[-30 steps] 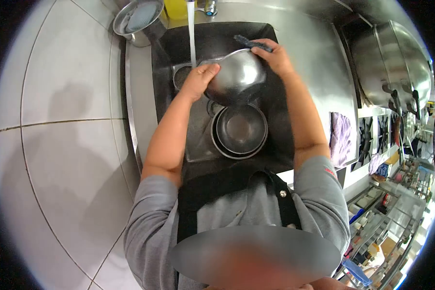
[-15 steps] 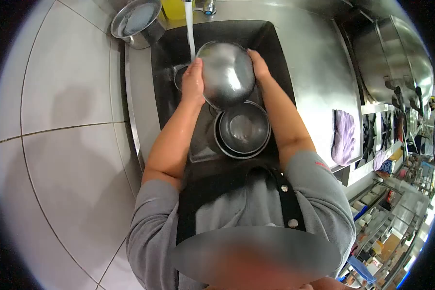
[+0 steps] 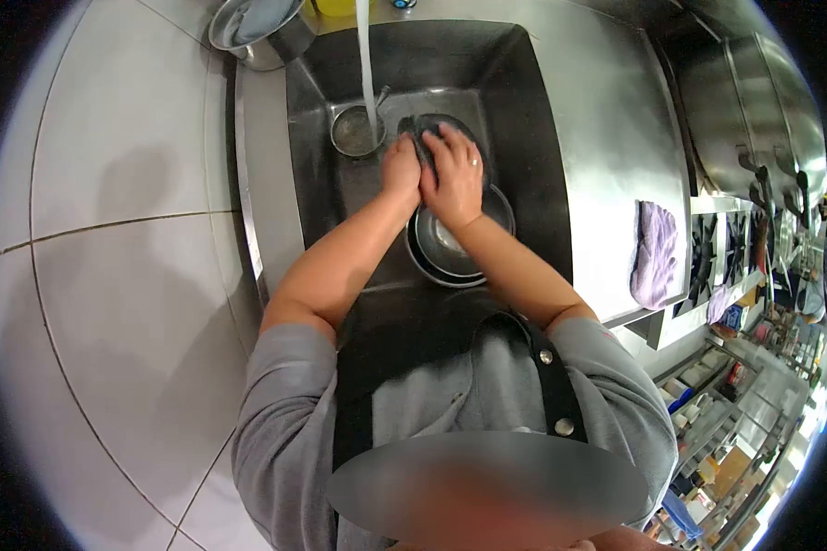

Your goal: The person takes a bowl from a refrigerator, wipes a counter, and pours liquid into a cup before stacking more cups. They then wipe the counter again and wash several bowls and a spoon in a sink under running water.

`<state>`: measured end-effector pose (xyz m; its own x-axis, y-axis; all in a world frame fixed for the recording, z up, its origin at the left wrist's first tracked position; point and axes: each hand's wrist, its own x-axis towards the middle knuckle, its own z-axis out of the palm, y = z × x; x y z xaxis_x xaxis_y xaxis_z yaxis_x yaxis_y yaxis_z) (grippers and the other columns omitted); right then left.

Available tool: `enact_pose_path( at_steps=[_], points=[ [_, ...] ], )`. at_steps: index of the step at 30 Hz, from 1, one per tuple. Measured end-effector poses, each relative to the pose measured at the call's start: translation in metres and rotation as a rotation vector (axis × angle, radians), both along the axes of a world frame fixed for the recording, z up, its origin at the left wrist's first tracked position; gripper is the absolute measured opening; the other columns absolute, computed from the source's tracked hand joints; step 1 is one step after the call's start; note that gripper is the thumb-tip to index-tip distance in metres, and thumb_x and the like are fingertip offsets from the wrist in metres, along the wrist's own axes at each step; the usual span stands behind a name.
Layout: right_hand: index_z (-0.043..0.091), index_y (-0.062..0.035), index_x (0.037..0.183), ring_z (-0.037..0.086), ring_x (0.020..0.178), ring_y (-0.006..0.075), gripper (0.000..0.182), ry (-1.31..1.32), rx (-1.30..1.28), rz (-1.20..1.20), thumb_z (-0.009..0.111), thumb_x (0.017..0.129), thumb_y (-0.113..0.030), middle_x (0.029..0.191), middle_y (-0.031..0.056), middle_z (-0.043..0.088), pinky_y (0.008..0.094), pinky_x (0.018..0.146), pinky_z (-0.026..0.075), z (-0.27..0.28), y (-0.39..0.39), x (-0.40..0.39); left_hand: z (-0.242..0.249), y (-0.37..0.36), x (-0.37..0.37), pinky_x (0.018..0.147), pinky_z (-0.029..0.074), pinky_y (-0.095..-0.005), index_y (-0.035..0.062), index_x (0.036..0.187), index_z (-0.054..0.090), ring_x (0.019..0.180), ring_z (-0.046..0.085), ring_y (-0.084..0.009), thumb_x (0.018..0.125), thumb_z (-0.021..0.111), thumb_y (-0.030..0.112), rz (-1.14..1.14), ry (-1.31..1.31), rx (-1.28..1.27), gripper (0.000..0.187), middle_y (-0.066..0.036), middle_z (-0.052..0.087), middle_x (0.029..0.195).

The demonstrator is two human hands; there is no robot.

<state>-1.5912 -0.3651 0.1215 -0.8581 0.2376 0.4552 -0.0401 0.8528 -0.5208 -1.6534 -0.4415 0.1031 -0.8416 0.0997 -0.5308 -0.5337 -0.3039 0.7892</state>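
Note:
A metal bowl [image 3: 454,121] is tilted over the sink, with much of it behind my hands. My left hand [image 3: 404,168] is closed on the left edge of this bowl. Across its surface lies my right hand [image 3: 453,174], flat, with the fingers spread. Below them, nested metal bowls [image 3: 432,262] rest in the dark sink [image 3: 317,207]. A small round metal pan with a short handle [image 3: 351,134] sits on the sink floor to the left, and running water [image 3: 366,64] falls at its right side.
A metal pot [image 3: 276,46] stands by the sink's back left corner, near a yellow container [image 3: 335,6]. On the right are a steel counter [image 3: 602,138], a purple cloth [image 3: 654,255], a large pot [image 3: 753,110] and stove burners [image 3: 703,253].
The bowl has turned from its rounded underside showing to a tilted pose. My right hand has moved from its right rim onto its surface, close beside my left hand. The small pan is now uncovered.

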Motion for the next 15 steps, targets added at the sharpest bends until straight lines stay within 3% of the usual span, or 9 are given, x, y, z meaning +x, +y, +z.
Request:
enact_pose_path(
  at_steps=[2,4,6,8,10,11,12,13,15],
  points=[
    [0.056,-0.0063,0.119,0.050,0.112,0.0355,0.041,0.047,-0.216,0.017,0.057,0.080,-0.018,0.118,0.0180,0.055,0.0421,0.097,0.037,-0.016,0.030,-0.025,-0.001,0.000,-0.002,0.071,0.044,-0.0329,0.0022,0.094,0.060,0.076,0.053,-0.0163,0.095,0.046,0.029,-0.003,0.072,-0.023,0.030,-0.006,0.060,0.085],
    [0.056,-0.0023,0.118,0.056,0.106,0.0339,0.040,-0.201,-0.725,-0.229,0.054,0.084,-0.022,0.112,0.0204,0.060,0.0361,0.093,0.041,-0.025,0.066,-0.039,0.007,-0.001,0.005,0.071,0.045,-0.0310,0.0011,0.097,0.060,0.078,0.055,-0.0145,0.095,0.049,0.030,-0.202,0.212,-0.124,0.031,-0.005,0.061,0.088],
    [0.055,0.0013,0.118,0.058,0.105,0.0300,0.042,-0.345,-0.892,-0.283,0.052,0.086,-0.026,0.112,0.0204,0.061,0.0349,0.092,0.041,-0.046,0.111,-0.041,0.021,-0.003,0.010,0.071,0.045,-0.0292,-0.0001,0.100,0.060,0.080,0.056,-0.0126,0.094,0.052,0.032,-0.394,0.360,-0.226,0.033,-0.004,0.063,0.092],
    [0.057,0.0029,0.116,0.059,0.102,0.0261,0.042,-0.425,-0.758,-0.226,0.053,0.086,-0.027,0.110,0.0184,0.063,0.0338,0.090,0.043,-0.070,0.150,-0.034,0.036,-0.004,0.017,0.065,0.045,-0.0298,0.0003,0.091,0.062,0.072,0.054,-0.0102,0.092,0.057,0.030,-0.712,0.629,-0.298,0.030,-0.002,0.064,0.079],
    [0.057,0.0015,0.117,0.059,0.091,0.0196,0.042,-0.463,-0.823,-0.167,0.056,0.084,-0.024,0.098,0.0124,0.065,0.0313,0.082,0.045,-0.051,0.154,-0.028,0.038,0.002,0.040,0.057,0.044,-0.0353,0.0051,0.081,0.060,0.059,0.057,-0.0209,0.087,0.060,0.032,-1.020,0.835,-0.516,0.027,-0.013,0.060,0.066],
    [0.057,-0.0001,0.118,0.058,0.086,0.0167,0.041,-0.567,-0.897,-0.193,0.056,0.084,-0.023,0.093,0.0097,0.064,0.0302,0.077,0.045,-0.025,0.146,-0.028,0.026,0.005,0.057,0.057,0.045,-0.0414,0.0078,0.078,0.059,0.061,0.059,-0.0319,0.086,0.058,0.037,-1.085,0.856,-0.502,0.030,-0.016,0.059,0.066],
    [0.057,-0.0017,0.119,0.056,0.081,0.0139,0.041,-0.668,-0.971,-0.217,0.057,0.083,-0.022,0.087,0.0070,0.063,0.0291,0.073,0.044,-0.008,0.136,-0.031,0.021,0.007,0.075,0.060,0.046,-0.0462,0.0084,0.076,0.058,0.067,0.061,-0.0358,0.088,0.054,0.040,-1.130,0.984,-0.608,0.034,-0.016,0.061,0.069],
    [0.056,-0.0029,0.119,0.055,0.078,0.0132,0.040,-0.661,-0.970,-0.169,0.057,0.083,-0.021,0.086,0.0061,0.062,0.0289,0.071,0.044,-0.013,0.134,-0.037,0.006,0.006,0.093,0.061,0.047,-0.0489,0.0091,0.078,0.058,0.070,0.061,-0.0376,0.088,0.052,0.041,-1.152,1.022,-0.626,0.034,-0.016,0.062,0.071],
    [0.055,-0.0055,0.121,0.052,0.072,0.0117,0.041,-0.644,-0.971,-0.076,0.057,0.083,-0.020,0.085,0.0042,0.059,0.0286,0.066,0.042,-0.030,0.128,-0.047,-0.015,0.008,0.112,0.067,0.049,-0.0491,0.0115,0.095,0.061,0.079,0.062,-0.0377,0.087,0.054,0.042,-1.642,0.983,-0.809,0.032,-0.015,0.064,0.079]
  ],
)
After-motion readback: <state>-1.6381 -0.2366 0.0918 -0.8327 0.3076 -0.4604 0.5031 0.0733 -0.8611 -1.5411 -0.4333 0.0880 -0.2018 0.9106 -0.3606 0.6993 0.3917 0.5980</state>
